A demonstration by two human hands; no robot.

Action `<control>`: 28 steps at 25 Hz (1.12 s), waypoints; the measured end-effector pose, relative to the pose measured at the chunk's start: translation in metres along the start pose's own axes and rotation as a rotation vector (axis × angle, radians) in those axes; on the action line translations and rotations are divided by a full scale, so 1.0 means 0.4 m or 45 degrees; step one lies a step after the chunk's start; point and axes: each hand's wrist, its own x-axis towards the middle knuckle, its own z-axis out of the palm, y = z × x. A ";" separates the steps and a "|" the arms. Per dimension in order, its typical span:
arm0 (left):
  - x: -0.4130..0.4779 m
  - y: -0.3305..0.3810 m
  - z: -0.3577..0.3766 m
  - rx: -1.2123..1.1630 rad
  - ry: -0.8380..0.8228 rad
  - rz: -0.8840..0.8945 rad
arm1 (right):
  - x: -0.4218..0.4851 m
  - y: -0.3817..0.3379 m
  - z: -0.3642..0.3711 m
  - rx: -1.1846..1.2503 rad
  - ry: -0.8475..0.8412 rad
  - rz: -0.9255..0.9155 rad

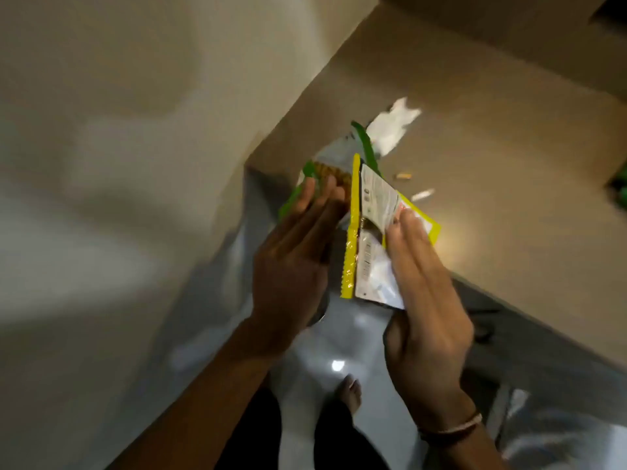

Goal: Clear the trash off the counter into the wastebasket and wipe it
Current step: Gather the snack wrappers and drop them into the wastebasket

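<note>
Clearly, both hands are busy with snack wrappers at the middle of the frame, in front of the edge of the beige counter [509, 205]. The left hand [295, 262] is stretched with its fingers straight and together, and its fingertips lie against a green wrapper [325, 171] that shows a brown pattern; whether the thumb pinches this wrapper from behind I cannot tell, because the picture is blurred by motion. The right hand [424, 293] also has flat, straight fingers, and they press on the white printed face of a yellow wrapper [369, 232], which stands nearly upright with its toothed yellow border toward the left hand. The thumb of the right hand is hidden behind the packet, so the grip seems closed on it.

Farther up on the counter, right of centre, a crumpled white paper [390, 130] lies just beside the top of the green wrapper. Two small scraps [422, 195] lie on the counter near the yellow wrapper.

At the bottom of the frame the grey shiny floor [339, 334] is seen, with a bare foot [349, 391] and dark trousers. A thin bracelet [454, 429] is on the right wrist.
</note>
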 end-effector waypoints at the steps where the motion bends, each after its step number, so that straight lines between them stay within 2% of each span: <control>1: -0.088 -0.039 -0.019 0.028 -0.061 -0.028 | -0.068 -0.025 0.057 0.026 -0.079 0.028; 3: -0.232 -0.110 -0.023 0.065 -0.155 -0.060 | -0.169 -0.033 0.151 -0.008 -0.187 0.073; 6: -0.429 -0.223 0.014 0.147 -0.349 -0.254 | -0.288 0.018 0.282 -0.035 -0.445 0.070; 9: -0.583 -0.331 0.118 0.232 -0.604 -0.411 | -0.379 0.132 0.405 -0.109 -0.749 0.164; 12: -0.691 -0.424 0.250 0.234 -0.839 -0.446 | -0.453 0.258 0.526 -0.139 -1.027 0.338; 18: -0.814 -0.565 0.581 0.180 -0.928 -0.542 | -0.584 0.488 0.796 -0.171 -0.973 0.382; 20: -0.849 -0.603 0.672 0.156 -0.976 -0.571 | -0.604 0.528 0.898 -0.180 -1.025 0.334; 23: -0.912 -0.687 0.781 0.197 -0.977 -0.435 | -0.640 0.583 1.050 -0.264 -1.443 0.233; 26: -0.938 -0.766 0.868 0.339 -1.282 -0.207 | -0.648 0.636 1.146 -0.390 -1.757 0.217; 28: -0.922 -0.788 0.895 0.320 -1.436 -0.073 | -0.639 0.644 1.163 -0.487 -1.822 0.234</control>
